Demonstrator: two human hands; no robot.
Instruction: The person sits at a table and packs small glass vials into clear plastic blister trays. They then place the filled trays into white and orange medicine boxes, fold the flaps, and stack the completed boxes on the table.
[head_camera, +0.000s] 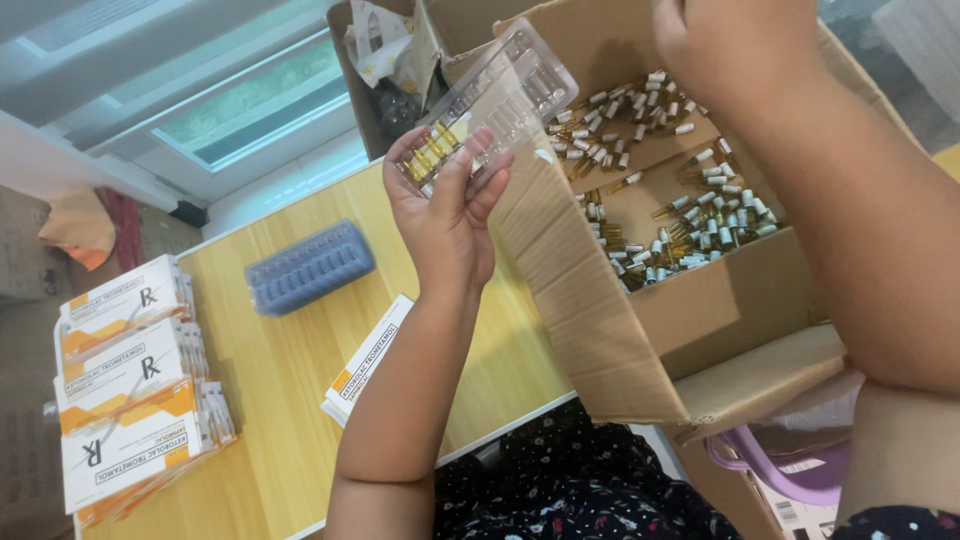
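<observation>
R hand over ampoule box, grip unclear | L hand grips clear tray | blue tray on table

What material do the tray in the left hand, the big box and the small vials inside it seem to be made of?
Tray in the left hand: thin clear plastic, glossy, moulded into slots. Big box: brown corrugated cardboard, matte, with creased flaps. Vials: probably amber glass, shiny, with pale tips; too small to be certain.
</observation>
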